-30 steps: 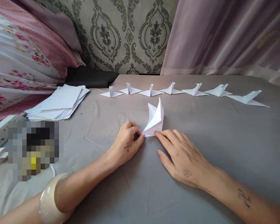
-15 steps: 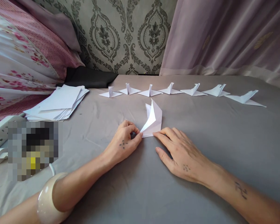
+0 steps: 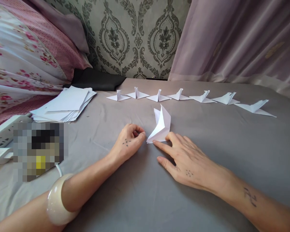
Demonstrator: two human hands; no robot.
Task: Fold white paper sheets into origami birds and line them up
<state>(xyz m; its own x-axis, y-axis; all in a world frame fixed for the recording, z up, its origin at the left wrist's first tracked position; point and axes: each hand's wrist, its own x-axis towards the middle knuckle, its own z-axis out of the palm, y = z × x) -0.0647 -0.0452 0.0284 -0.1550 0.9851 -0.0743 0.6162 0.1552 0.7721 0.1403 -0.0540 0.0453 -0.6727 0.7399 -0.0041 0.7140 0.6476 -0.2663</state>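
Observation:
A partly folded sheet of white paper (image 3: 160,127) stands on the grey cloth with its flaps raised and a pointed corner toward the left. My right hand (image 3: 183,151) has its fingers spread, and the index fingertip presses on the paper's near edge. The right thumb is apart from it, over the cloth. Just left of the paper's corner is my left hand (image 3: 128,141), thumb and forefinger brought together with nothing visible between them. A small gap separates it from the paper.
Several folded paper birds (image 3: 180,95) stand in a row at the back. A stack of white paper (image 3: 65,104) lies at the left, by a black cloth or case (image 3: 96,80). Nearer are a white power strip (image 3: 8,130) and a blurred-out object (image 3: 41,151).
My left hand has let go of the paper's left corner. My right index finger has slid left along the near edge. The view has shifted slightly.

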